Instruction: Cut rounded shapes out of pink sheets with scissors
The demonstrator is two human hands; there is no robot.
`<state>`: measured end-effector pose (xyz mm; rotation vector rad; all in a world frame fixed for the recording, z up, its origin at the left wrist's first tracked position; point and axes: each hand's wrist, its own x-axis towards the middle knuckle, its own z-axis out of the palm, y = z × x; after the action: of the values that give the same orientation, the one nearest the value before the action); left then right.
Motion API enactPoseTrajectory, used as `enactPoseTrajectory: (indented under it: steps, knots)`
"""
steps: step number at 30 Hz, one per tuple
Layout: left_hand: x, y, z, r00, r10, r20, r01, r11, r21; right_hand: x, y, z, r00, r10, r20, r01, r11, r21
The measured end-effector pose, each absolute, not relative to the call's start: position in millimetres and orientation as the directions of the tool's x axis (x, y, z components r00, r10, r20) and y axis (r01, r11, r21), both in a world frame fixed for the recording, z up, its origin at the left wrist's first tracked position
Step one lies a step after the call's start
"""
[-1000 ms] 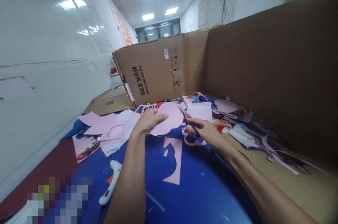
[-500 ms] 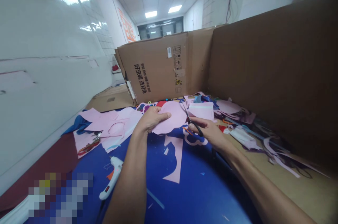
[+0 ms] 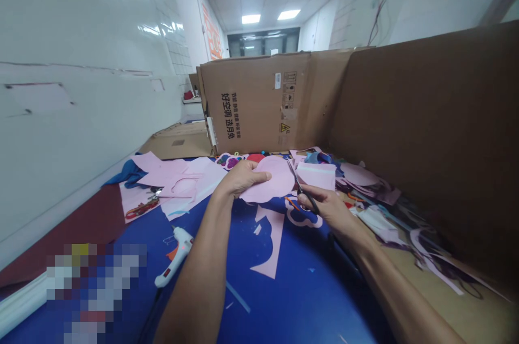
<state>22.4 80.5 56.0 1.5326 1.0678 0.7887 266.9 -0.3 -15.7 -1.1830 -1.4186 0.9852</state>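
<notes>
Head view: black-handled scissors (image 3: 300,189) at the right edge of the pink paper cutout (image 3: 274,179), mid-frame.
Left hand (image 3: 242,177) pinches the cutout; right hand (image 3: 326,204) grips the scissors. Little has changed (mostly the camera's angle), so trimming seems barely advanced.

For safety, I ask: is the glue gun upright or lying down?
Lying down: the glue gun shows its side, flat on the blue tabletop.

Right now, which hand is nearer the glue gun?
Left. The left hand is beyond the glue gun, to its right; the right hand, holding scissors, is farther right.
</notes>
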Motion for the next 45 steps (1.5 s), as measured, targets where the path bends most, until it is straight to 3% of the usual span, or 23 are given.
enactPoseTrajectory:
  steps: [8,20,45]
  knots:
    - [19.3,80.1,55.8,0.405,0.913,-0.052,0.194,-0.030,0.980,265.4,-2.4,-12.2,-0.028,0.984,0.175,0.181,0.178,-0.967]
    - [21.2,80.3,55.5,0.426,0.900,-0.085,0.208,-0.006,0.978,266.2,1.6,-20.0,-0.079,0.984,0.157,0.074,0.163,-0.984]
    - [18.2,81.4,56.4,0.436,0.890,-0.135,0.218,0.041,0.975,269.7,-0.7,-9.4,-0.127,0.971,0.205,0.149,0.223,-0.963]
